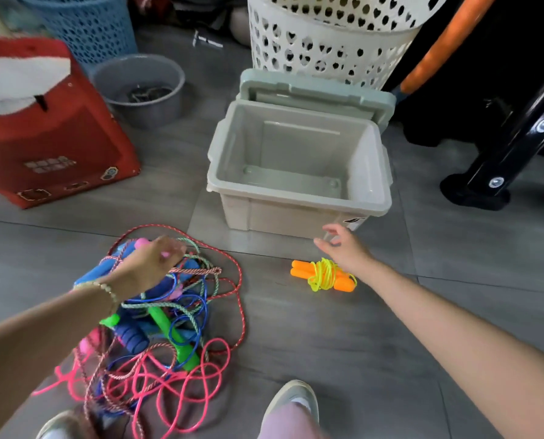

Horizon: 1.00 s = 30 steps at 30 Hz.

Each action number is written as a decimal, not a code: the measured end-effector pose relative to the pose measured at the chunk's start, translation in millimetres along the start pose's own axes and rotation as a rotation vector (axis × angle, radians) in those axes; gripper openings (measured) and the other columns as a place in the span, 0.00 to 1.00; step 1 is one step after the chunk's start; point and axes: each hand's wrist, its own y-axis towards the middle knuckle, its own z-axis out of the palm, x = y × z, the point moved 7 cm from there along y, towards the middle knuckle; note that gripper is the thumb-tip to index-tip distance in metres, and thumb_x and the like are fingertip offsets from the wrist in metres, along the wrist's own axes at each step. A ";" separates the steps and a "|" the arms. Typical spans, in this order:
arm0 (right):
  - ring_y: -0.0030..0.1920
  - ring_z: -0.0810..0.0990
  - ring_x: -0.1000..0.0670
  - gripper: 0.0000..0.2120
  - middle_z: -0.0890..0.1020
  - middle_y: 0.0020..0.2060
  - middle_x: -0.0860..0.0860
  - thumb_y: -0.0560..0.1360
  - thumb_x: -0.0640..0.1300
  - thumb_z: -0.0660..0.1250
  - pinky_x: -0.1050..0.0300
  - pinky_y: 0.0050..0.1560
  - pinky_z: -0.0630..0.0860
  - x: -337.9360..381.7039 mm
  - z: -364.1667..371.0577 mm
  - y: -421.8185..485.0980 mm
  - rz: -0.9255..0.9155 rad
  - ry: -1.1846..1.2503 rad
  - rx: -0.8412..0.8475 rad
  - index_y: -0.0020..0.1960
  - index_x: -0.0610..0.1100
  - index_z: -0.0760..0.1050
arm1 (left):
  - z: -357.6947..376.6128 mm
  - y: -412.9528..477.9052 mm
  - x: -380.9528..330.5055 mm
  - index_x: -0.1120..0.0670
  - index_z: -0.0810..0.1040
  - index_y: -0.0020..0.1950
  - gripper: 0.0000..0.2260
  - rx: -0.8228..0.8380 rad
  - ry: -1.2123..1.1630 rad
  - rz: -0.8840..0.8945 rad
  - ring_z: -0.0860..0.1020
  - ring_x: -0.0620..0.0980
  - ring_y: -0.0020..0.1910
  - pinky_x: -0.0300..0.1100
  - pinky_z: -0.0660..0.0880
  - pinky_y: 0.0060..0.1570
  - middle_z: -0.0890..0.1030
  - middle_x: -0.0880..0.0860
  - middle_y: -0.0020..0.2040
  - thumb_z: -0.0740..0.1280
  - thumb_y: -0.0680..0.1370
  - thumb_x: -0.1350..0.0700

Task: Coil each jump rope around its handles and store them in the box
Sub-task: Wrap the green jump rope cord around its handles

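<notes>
A tangled pile of jump ropes (182, 315) with pink, red, blue and green cords and handles lies on the grey floor at the lower left. My left hand (152, 264) reaches into the top of the pile and grips a pink handle (141, 242). A coiled jump rope (322, 275) with orange handles and yellow cord lies on the floor in front of the box. My right hand (343, 247) hovers just above and behind it, fingers loosely spread, holding nothing. The grey-green box (299, 213) stands open and holds nothing, its lid (318, 90) leaning behind it.
A red bag (58, 137) stands at the left, with a grey bowl (139, 87) and a blue basket (83, 23) behind it. A white perforated hamper (330, 36) rises behind the box. A black frame leg (498, 172) stands at the right. My shoes (291, 403) are at the bottom edge.
</notes>
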 end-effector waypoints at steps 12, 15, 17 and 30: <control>0.53 0.75 0.49 0.17 0.77 0.58 0.43 0.76 0.48 0.67 0.64 0.49 0.66 163.9 227.4 -33.3 -0.114 -0.037 0.560 0.61 0.40 0.74 | -53.7 -36.4 153.7 0.56 0.78 0.59 0.13 -0.037 -0.033 -0.228 0.79 0.55 0.50 0.42 0.71 0.50 0.81 0.56 0.53 0.65 0.79 0.51; 0.52 0.76 0.50 0.15 0.79 0.57 0.41 0.74 0.46 0.69 0.57 0.58 0.72 158.6 272.8 -43.7 -0.095 0.054 0.591 0.57 0.40 0.76 | -23.5 -40.0 169.4 0.52 0.78 0.58 0.11 0.088 -0.092 -0.171 0.76 0.51 0.45 0.39 0.71 0.47 0.79 0.54 0.50 0.68 0.77 0.51; 0.54 0.76 0.50 0.13 0.79 0.54 0.45 0.71 0.51 0.72 0.53 0.62 0.71 154.4 293.9 -52.9 -0.164 0.013 0.583 0.53 0.47 0.79 | -15.8 -44.5 169.4 0.47 0.75 0.61 0.17 0.135 -0.130 -0.047 0.75 0.49 0.49 0.37 0.70 0.51 0.75 0.52 0.55 0.73 0.73 0.51; 0.62 0.70 0.49 0.13 0.70 0.53 0.51 0.71 0.49 0.72 0.55 0.67 0.66 165.3 314.1 -83.7 -0.275 0.058 0.500 0.55 0.49 0.81 | -28.6 -54.4 161.2 0.55 0.66 0.56 0.24 -0.048 -0.098 0.074 0.70 0.45 0.28 0.42 0.66 0.33 0.74 0.48 0.32 0.76 0.69 0.49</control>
